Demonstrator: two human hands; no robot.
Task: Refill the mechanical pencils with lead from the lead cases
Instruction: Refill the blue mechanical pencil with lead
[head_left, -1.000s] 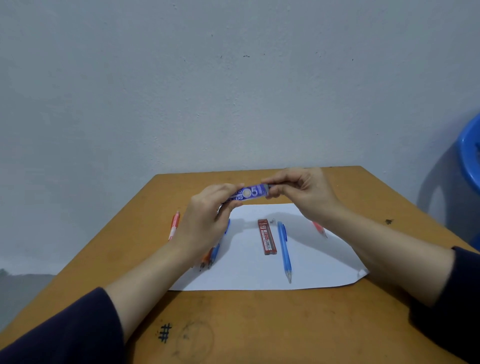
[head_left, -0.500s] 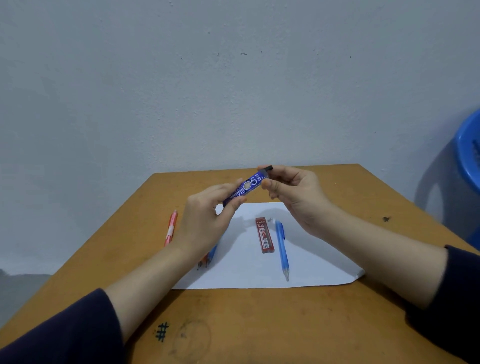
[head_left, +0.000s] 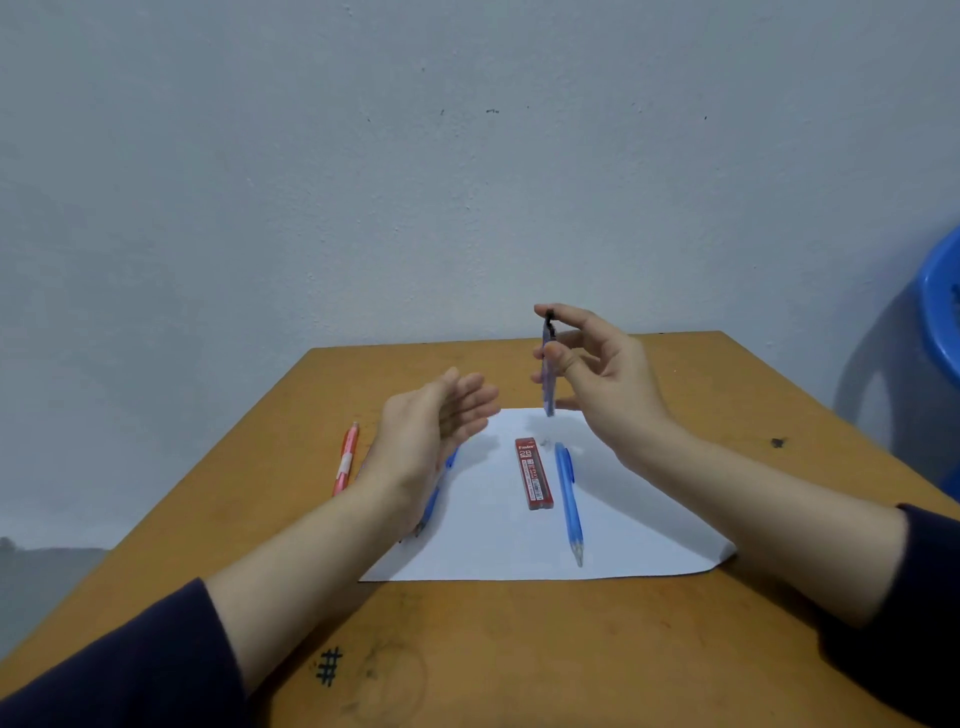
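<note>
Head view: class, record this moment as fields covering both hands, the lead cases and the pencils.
left hand: open, fingers straight, holding nothing
right hand: pinches the blue lead case, held roughly upright above the paper
red lead case: lying on the paper, untouched
blue pencil: on the paper, just right of the red lead case
second blue pencil: partly hidden under the left hand
orange pencil: on the table, left of the paper
</note>
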